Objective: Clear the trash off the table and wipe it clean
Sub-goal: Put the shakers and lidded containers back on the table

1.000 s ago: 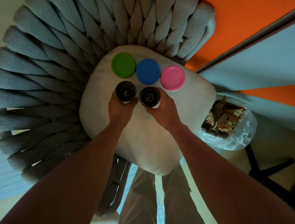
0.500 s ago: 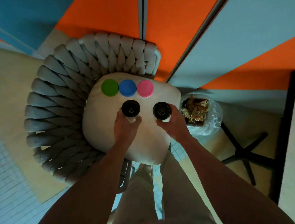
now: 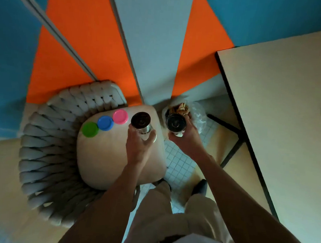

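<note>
A woven chair [image 3: 44, 153] holds a cushion [image 3: 103, 155] with green [image 3: 90, 129], blue [image 3: 105, 123] and pink [image 3: 120, 116] lids. The left hand [image 3: 139, 146] grips one dark-topped jar [image 3: 141, 121] above the cushion; the right hand [image 3: 187, 139] grips another jar [image 3: 175, 123] over the trash bag [image 3: 198, 115]. The surface [image 3: 285, 108] lies at right.

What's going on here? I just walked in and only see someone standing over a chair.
A person stands by a woven chair, each hand gripping a dark-lidded shaker: the left hand holds one shaker above the seat cushion, the right hand holds the other shaker by a plastic bag of trash on the floor. Green, blue and pink lids lie on the cushion. The table stands at right.
</note>
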`<state>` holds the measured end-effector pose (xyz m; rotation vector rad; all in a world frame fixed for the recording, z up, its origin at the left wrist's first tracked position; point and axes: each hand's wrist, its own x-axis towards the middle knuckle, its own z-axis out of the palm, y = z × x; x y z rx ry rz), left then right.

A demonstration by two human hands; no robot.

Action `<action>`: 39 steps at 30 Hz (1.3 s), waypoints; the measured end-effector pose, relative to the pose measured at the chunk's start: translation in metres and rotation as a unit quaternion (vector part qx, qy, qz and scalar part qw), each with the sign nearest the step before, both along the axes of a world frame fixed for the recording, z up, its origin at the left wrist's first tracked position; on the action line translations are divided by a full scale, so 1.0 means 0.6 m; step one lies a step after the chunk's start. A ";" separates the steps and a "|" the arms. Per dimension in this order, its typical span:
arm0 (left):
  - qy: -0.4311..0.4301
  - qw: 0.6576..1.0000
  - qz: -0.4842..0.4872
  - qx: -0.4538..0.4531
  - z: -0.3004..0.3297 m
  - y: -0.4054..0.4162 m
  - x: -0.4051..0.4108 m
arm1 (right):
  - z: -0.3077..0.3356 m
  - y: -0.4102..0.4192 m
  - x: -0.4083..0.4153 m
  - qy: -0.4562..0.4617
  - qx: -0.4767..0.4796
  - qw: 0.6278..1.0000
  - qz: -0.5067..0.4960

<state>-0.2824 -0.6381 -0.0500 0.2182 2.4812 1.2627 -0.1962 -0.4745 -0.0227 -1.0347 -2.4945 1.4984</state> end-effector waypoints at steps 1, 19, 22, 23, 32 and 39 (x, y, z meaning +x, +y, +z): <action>0.002 1.000 -0.019 0.005 0.008 0.016 0.012 | 0.008 0.011 0.024 0.001 -0.003 1.000 -0.018; 0.069 0.981 -0.176 0.043 0.111 0.327 0.424 | 0.127 0.260 0.554 0.018 0.052 0.977 -0.204; 0.071 0.972 -0.218 0.053 0.128 0.376 0.485 | 0.137 0.289 0.630 0.008 0.054 0.971 -0.235; 0.070 0.969 -0.231 0.054 0.132 0.388 0.502 | 0.139 0.296 0.650 0.005 0.052 0.968 -0.244; 0.070 0.932 -0.353 0.049 0.160 0.488 0.626 | 0.163 0.338 0.777 0.010 0.034 0.946 -0.321; 0.101 0.905 -0.409 0.067 0.155 0.564 0.676 | 0.189 0.368 0.849 0.023 0.046 0.930 -0.363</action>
